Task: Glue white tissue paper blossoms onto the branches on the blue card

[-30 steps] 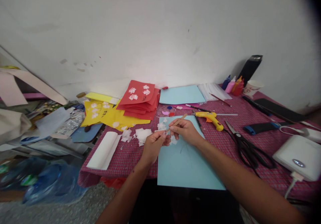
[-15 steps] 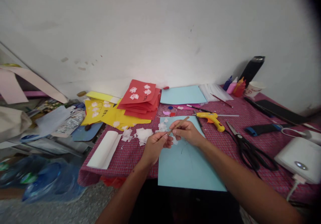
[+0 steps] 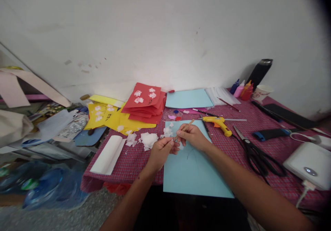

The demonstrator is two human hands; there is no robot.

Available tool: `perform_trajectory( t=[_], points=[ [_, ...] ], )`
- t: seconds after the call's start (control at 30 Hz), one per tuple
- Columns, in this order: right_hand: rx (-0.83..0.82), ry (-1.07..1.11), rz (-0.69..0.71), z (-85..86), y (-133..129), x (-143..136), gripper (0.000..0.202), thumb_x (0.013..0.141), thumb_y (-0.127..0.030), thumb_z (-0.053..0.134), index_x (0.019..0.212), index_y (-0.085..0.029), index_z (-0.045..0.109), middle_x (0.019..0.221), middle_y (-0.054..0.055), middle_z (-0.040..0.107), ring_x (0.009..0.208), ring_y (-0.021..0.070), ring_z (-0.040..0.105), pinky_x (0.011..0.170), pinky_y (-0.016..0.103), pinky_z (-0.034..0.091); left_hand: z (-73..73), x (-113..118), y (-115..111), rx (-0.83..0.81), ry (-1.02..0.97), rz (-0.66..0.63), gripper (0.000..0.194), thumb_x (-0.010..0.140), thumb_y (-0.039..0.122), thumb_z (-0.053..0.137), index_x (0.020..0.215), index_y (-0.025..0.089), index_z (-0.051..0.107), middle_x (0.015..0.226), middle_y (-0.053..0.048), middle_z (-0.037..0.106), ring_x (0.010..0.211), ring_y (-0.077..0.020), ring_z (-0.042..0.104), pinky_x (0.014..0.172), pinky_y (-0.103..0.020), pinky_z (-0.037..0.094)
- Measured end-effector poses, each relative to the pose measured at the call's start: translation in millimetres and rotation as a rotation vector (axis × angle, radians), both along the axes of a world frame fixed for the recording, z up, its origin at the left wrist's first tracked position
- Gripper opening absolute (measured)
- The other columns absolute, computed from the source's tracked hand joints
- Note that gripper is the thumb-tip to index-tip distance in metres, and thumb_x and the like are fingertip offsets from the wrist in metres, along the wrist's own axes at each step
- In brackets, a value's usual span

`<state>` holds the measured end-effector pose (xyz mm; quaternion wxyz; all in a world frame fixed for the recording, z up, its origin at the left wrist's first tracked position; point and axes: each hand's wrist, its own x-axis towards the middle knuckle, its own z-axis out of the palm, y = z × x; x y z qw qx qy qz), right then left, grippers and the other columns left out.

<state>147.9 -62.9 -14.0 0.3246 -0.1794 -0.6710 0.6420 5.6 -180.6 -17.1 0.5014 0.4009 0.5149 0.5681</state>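
Note:
My right hand (image 3: 193,136) pinches a thin brown wooden stick (image 3: 190,122), its upper end sticking out past the fingers. The stick's lower end points at the fingertips of my left hand (image 3: 161,152), which are closed in a pinch. Whatever lies between those left fingers is too small to make out. Both hands meet above a light blue sheet of paper (image 3: 193,176), which has a few faint pencil lines on it. Scraps of white tissue paper (image 3: 148,139) lie just left of the hands, and more white scraps (image 3: 168,131) are behind them.
Red cards with white paper blossoms (image 3: 141,98) are stacked at the back, beside yellow sheets (image 3: 129,120). A folded white paper (image 3: 107,155) lies left. Rightward are a yellow glue gun (image 3: 218,122), black-handled scissors (image 3: 256,153), glue bottles (image 3: 243,89) and a white power bank (image 3: 310,163).
My right hand and the stick have shifted slightly, drawing the stick's lower end back a little at the left fingertips. The left hand stays almost in place, still pinching.

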Motion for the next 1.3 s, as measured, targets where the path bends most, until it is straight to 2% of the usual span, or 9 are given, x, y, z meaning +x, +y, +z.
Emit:
perform_trajectory(
  t=[0.33,0.5,0.6,0.73,0.8,0.9,1.03,1.17,1.3],
  points=[
    [-0.063,0.041,-0.038,2.5,-0.7,1.7,0.033,0.082,-0.048,0.068,0.077,-0.018,0.056,0.062,0.0,0.067,0.041,0.0102,0.053,0.042,0.023,0.039,0.4,-1.1,1.6,-0.002,0.041,0.012,0.033,0.081,0.039,0.068,0.1,0.012,0.069,0.088,-0.011,0.072,0.069,-0.0167,0.067,0.065,-0.03,0.054],
    [-0.082,0.141,-0.245,2.8,4.9,3.3,0.03,0.083,-0.047,0.066,0.079,-0.019,0.057,0.064,0.0,0.066,0.043,0.0098,0.051,0.043,0.024,0.039,6.7,-21.5,11.2,0.007,0.11,0.085,0.035,0.08,0.04,0.068,0.104,0.014,0.069,0.088,-0.01,0.073,0.068,-0.0158,0.066,0.064,-0.029,0.053],
    [-0.099,0.179,-0.346,2.5,7.8,2.8,0.031,0.083,-0.049,0.066,0.078,-0.019,0.058,0.065,0.0,0.066,0.043,0.0094,0.05,0.043,0.023,0.037,11.0,-40.3,26.8,0.048,0.31,0.13,0.033,0.081,0.04,0.065,0.103,0.016,0.071,0.088,-0.009,0.074,0.069,-0.0166,0.065,0.065,-0.029,0.051],
    [-0.107,0.175,-0.36,3.1,8.2,1.9,0.032,0.081,-0.049,0.067,0.077,-0.019,0.057,0.064,0.0,0.065,0.042,0.0092,0.048,0.042,0.024,0.036,10.4,-55.9,51.5,0.193,0.79,0.129,0.023,0.086,0.033,0.058,0.097,0.022,0.074,0.089,-0.007,0.073,0.08,-0.0208,0.064,0.076,-0.032,0.048],
    [-0.107,0.176,-0.357,3.3,8.0,1.9,0.032,0.081,-0.049,0.068,0.077,-0.019,0.057,0.064,0.0,0.065,0.042,0.0093,0.048,0.042,0.024,0.035,8.7,-57.4,60.6,0.282,0.988,0.092,0.023,0.087,0.029,0.055,0.099,0.021,0.074,0.093,-0.008,0.073,0.086,-0.0226,0.063,0.082,-0.034,0.046],
    [-0.106,0.18,-0.362,3.1,8.3,2.1,0.031,0.082,-0.047,0.067,0.076,-0.019,0.056,0.063,0.0,0.064,0.043,0.0091,0.048,0.042,0.024,0.035,7.9,-56.1,66.2,0.324,1.153,-0.005,0.026,0.087,0.026,0.054,0.103,0.02,0.074,0.095,-0.011,0.071,0.092,-0.0241,0.061,0.087,-0.035,0.045],
    [-0.106,0.183,-0.365,2.8,8.9,2.1,0.03,0.082,-0.046,0.067,0.076,-0.019,0.056,0.064,-0.001,0.064,0.043,0.0089,0.048,0.043,0.024,0.035,11.6,-59.0,59.4,0.31,1.082,-0.002,0.025,0.087,0.027,0.056,0.103,0.02,0.074,0.097,-0.01,0.071,0.094,-0.0236,0.061,0.09,-0.035,0.044],
    [-0.117,0.174,-0.362,3.5,8.2,2.3,0.029,0.082,-0.045,0.068,0.077,-0.019,0.056,0.063,-0.001,0.063,0.043,0.0089,0.047,0.042,0.024,0.034,17.9,-74.8,42.7,0.274,0.915,0.198,0.024,0.087,0.028,0.055,0.101,0.023,0.074,0.103,-0.006,0.072,0.099,-0.0222,0.062,0.094,-0.034,0.044],
    [-0.093,0.169,-0.359,1.9,8.2,2.4,0.029,0.083,-0.045,0.067,0.076,-0.018,0.057,0.064,-0.001,0.064,0.044,0.0089,0.048,0.043,0.024,0.035,20.7,-100.6,20.5,0.182,0.881,0.375,0.025,0.086,0.032,0.057,0.102,0.021,0.072,0.103,-0.006,0.072,0.096,-0.0221,0.063,0.09,-0.034,0.046]
  ],
)
